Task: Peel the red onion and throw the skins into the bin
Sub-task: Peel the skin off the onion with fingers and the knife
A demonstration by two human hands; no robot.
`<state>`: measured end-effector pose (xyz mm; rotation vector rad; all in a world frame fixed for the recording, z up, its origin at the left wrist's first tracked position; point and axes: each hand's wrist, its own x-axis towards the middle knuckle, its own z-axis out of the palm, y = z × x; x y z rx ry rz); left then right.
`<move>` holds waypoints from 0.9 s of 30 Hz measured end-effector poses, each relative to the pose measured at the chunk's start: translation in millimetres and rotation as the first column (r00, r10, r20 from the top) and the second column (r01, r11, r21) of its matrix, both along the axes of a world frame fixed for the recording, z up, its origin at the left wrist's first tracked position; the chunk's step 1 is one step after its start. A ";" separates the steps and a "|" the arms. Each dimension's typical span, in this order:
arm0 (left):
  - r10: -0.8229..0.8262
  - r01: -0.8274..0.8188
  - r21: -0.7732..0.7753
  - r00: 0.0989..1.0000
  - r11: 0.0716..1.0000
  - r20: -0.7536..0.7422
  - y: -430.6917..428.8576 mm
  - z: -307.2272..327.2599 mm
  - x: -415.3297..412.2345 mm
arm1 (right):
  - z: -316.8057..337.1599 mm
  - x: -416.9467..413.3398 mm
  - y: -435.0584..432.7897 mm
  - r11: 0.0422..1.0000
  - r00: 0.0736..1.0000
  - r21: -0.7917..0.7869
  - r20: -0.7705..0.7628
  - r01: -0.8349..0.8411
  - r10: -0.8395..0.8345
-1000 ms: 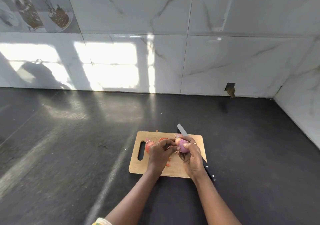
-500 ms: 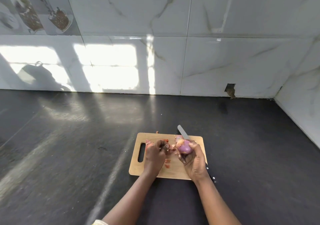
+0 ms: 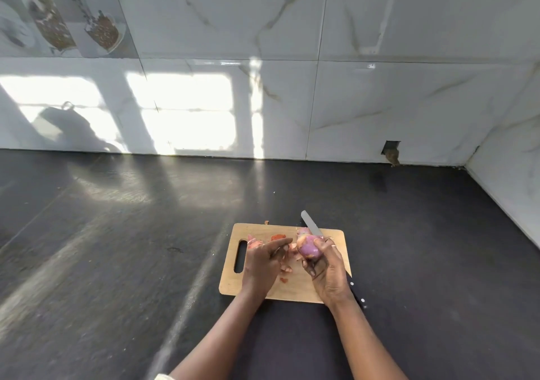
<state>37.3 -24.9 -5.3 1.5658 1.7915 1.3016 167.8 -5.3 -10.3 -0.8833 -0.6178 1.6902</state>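
Observation:
A purple-red onion [image 3: 309, 247] is held over the wooden cutting board [image 3: 336, 239], gripped in my right hand [image 3: 327, 268] with the fingers curled round it. My left hand [image 3: 264, 261] is just to its left, fingertips at the onion's side where a loose skin piece hangs; whether it pinches the skin is hard to tell. Several reddish skin pieces [image 3: 277, 237] lie on the board near the handle slot and under my hands. No bin is in view.
A knife [image 3: 311, 225] lies diagonally under my right hand, blade tip past the board's far edge, black handle off the near right corner. The dark countertop [image 3: 117, 233] ends at marble-tiled walls behind and to the right.
My left hand drew back from the onion to the left, then reached toward it again. My right hand turned the onion slightly. A few more skin bits lie on the board.

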 end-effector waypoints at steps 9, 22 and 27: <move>-0.154 0.155 -0.017 0.987 0.988 0.032 1.1 3.3 3.5 | 3.5 -0.1 0.5 0.999 0.998 -0.013 -0.048 -0.034 0.033; -0.166 0.166 0.003 0.983 0.986 0.081 3.6 0.8 4.4 | 1.1 -1.4 1.7 1.000 1.000 -0.013 -0.024 -0.004 0.003; -0.146 0.145 0.012 0.989 0.989 0.026 7.4 -3.4 4.3 | 0.1 -1.0 1.4 1.000 1.000 0.000 -0.029 -0.006 0.006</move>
